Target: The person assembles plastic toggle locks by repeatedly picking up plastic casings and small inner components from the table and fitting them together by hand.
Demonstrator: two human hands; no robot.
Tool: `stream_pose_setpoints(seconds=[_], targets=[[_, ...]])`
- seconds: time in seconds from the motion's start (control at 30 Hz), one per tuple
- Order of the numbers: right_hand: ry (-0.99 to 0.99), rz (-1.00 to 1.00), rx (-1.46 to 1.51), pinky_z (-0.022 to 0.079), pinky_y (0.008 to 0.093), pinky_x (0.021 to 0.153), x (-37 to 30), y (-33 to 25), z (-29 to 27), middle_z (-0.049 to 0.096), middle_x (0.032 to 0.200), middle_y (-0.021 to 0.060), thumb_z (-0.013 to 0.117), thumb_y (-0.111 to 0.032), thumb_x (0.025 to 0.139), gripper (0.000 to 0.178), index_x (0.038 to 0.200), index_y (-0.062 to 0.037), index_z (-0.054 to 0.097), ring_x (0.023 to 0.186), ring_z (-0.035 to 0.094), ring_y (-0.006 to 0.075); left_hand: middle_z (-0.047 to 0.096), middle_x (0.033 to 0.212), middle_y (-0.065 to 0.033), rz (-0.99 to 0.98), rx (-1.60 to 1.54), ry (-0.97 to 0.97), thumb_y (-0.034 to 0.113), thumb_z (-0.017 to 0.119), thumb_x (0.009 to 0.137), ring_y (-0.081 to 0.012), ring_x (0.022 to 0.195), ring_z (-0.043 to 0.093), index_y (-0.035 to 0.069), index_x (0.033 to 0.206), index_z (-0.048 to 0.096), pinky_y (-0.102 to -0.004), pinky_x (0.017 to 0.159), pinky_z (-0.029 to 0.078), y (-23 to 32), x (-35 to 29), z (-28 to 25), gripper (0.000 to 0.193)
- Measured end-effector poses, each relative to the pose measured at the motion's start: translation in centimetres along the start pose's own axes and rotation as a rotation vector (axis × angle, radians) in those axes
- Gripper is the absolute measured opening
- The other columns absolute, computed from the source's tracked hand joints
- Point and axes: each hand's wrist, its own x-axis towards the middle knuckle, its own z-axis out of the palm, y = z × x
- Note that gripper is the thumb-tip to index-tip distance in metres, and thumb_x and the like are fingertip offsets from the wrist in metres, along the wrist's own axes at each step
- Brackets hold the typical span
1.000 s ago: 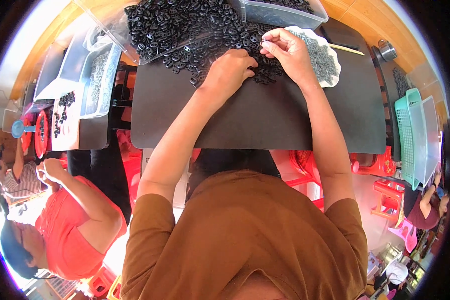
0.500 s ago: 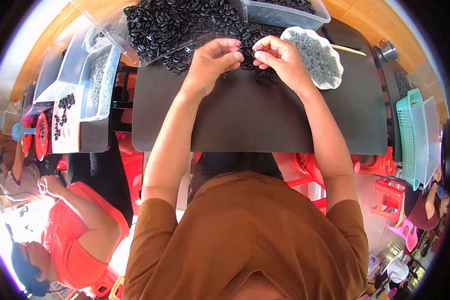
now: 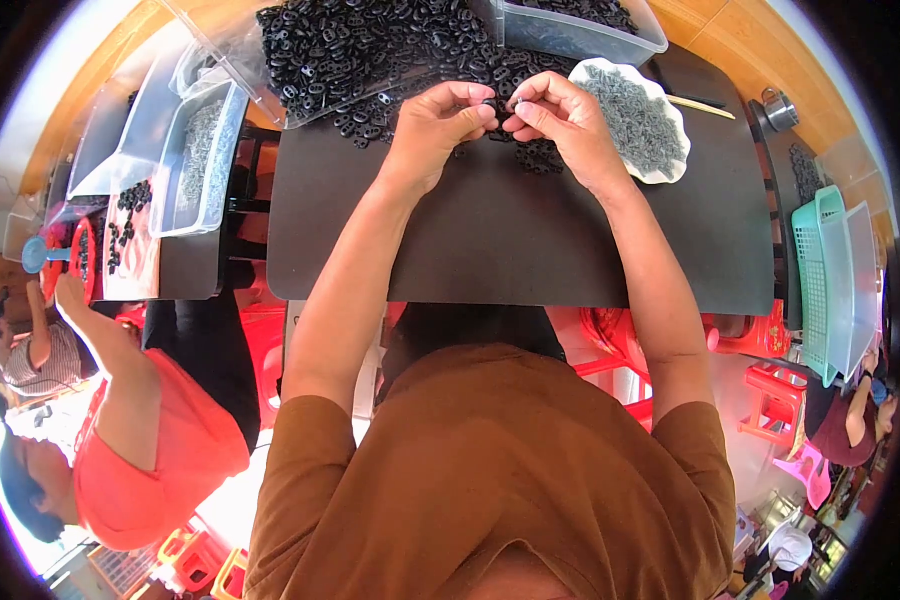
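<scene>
My left hand is closed in a pinch on a small black plastic piece, held over the near edge of a heap. Facing it, my right hand is pinched too, its fingertips right against the same piece. Whatever sits between the right fingertips is too small to make out. Beyond the hands spreads the heap of black oval pieces with two holes. A white scalloped plate stands to the right of my right hand, filled with small grey pieces.
Behind the heap is a clear plastic bin of black pieces. A thin stick lies past the plate. Clear tubs stand on the left table, where a person in red sits. A green basket is at the right.
My hands have come closer together, and their fingertips now meet around the black piece. The person in red at the left has leaned and stretched an arm toward the red tray.
</scene>
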Motion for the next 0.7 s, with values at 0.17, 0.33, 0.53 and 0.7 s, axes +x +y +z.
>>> stream_pose_setpoints(seconds=[0.17, 0.33, 0.53, 0.7], targets=[[0.009, -0.043, -0.078, 0.054, 0.0246, 0.077, 0.05, 0.17, 0.19, 0.064, 0.094, 0.0040, 0.059, -0.007, 0.094, 0.007, 0.099, -0.0024, 0.059, 0.084, 0.065, 0.0113, 0.067, 0.097, -0.0050, -0.024, -0.017, -0.016, 0.003, 0.067, 0.087, -0.0117, 0.087, 0.063, 0.002, 0.103, 0.067, -0.0250, 0.079, 0.053, -0.06, -0.06, 0.25, 0.015], [0.021, -0.146, -0.233, 0.054, 0.0247, 0.077, 0.07, 0.39, 0.30, 0.064, 0.093, 0.0034, 0.059, -0.004, 0.093, 0.006, 0.099, -0.0015, 0.060, 0.085, 0.065, 0.0109, 0.067, 0.105, -0.0070, -0.039, -0.050, -0.018, 0.002, 0.067, 0.087, -0.0130, 0.091, 0.063, 0.003, 0.104, 0.067, -0.0272, 0.084, 0.053, -0.45, 0.13, 0.05, 0.017], [0.048, -0.046, -0.237, 0.054, 0.0240, 0.075, -0.19, -0.24, 0.44, 0.066, 0.090, 0.0029, 0.061, -0.003, 0.092, 0.010, 0.101, -0.0014, 0.061, 0.083, 0.065, 0.0100, 0.067, 0.103, -0.0067, 0.013, -0.202, -0.008, -0.002, 0.067, 0.085, -0.0119, 0.090, 0.062, 0.001, 0.106, 0.065, -0.0241, 0.082, 0.051, 0.26, 0.07, -0.10, 0.021], [0.040, -0.076, -0.270, 0.053, 0.0228, 0.072, -0.20, -0.46, 0.62, 0.067, 0.089, 0.0030, 0.063, -0.003, 0.090, 0.013, 0.103, -0.0016, 0.061, 0.080, 0.064, 0.0083, 0.066, 0.099, -0.0044, 0.015, -0.138, -0.079, -0.003, 0.066, 0.085, -0.0103, 0.091, 0.062, 0.001, 0.109, 0.064, -0.0229, 0.079, 0.050, 0.28, 0.06, -0.21, 0.024]])
